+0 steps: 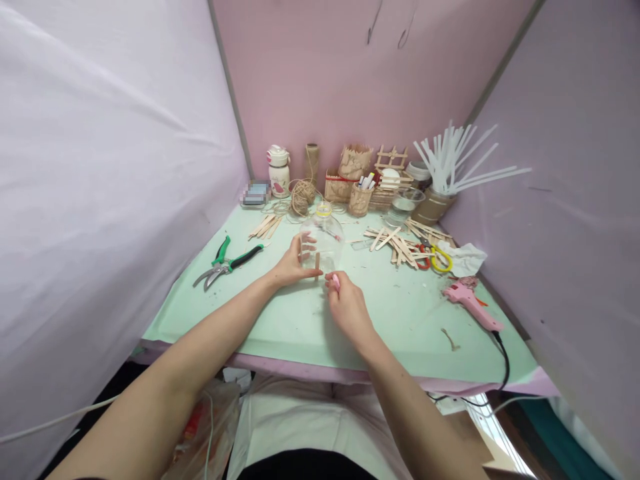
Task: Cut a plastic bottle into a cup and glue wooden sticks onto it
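Your left arm reaches in from the lower left, the forearm slanting up and to the right across the edge of the green-topped table (285,330). Your left hand (293,263) grips the clear bottle (327,233) low on its left side, fingers spread along the wall and thumb stretched out to the right across its front. That bottle stands upright near the middle of the table, its yellow-ringed neck pointing up. A brown wooden strip (317,261) stands upright at its front, and your thumb crosses the lower part of it; whether the thumb presses on the strip, I cannot tell

Your right arm comes in from the lower right, angled up and to the left, with the wrist nearly straight. Your right hand (346,300) is curled around a small pink object (336,283), mostly hidden by your fingers, so its kind is unclear. The fingertips sit just beside your left thumb, in front of the bottle's base

To the left of your left hand lie green-and-black pruning shears (227,264). Well to the right of your right hand is a pink glue gun (473,305), and a pile of wooden sticks (395,247) lies beyond that hand
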`<state>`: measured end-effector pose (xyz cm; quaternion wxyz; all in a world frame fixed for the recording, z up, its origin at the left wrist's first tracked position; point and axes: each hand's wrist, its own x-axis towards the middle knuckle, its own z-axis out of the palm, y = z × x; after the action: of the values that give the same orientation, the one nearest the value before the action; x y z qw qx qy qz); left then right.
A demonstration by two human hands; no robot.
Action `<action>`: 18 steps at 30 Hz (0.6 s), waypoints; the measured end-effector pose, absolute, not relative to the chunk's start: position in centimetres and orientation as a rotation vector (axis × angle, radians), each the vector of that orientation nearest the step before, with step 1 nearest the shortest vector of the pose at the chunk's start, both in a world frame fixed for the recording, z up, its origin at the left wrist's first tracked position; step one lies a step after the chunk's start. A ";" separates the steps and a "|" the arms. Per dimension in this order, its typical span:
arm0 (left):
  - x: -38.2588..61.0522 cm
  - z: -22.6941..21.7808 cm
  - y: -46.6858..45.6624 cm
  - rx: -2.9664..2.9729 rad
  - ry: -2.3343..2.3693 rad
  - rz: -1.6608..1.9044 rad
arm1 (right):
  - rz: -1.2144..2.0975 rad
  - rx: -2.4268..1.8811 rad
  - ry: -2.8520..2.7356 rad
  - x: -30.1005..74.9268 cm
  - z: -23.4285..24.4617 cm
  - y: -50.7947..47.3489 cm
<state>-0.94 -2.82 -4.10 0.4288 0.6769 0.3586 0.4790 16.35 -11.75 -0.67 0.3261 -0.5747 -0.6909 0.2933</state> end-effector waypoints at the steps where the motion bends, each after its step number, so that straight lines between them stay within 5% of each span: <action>1: -0.9 -4.1 -2.8 1.692 0.903 1.195 | 0.791 -1.528 -1.828 16.2 -0.5 -11.7; 18: -1.0 -3.9 -3.0 1.675 0.912 1.182 | 0.891 -1.511 -1.871 15.9 -0.7 -10.4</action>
<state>-1.00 -2.96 -3.89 0.4338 0.6726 0.3661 0.4747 15.85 -10.41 -0.75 0.2844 -0.5647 -0.6995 0.3331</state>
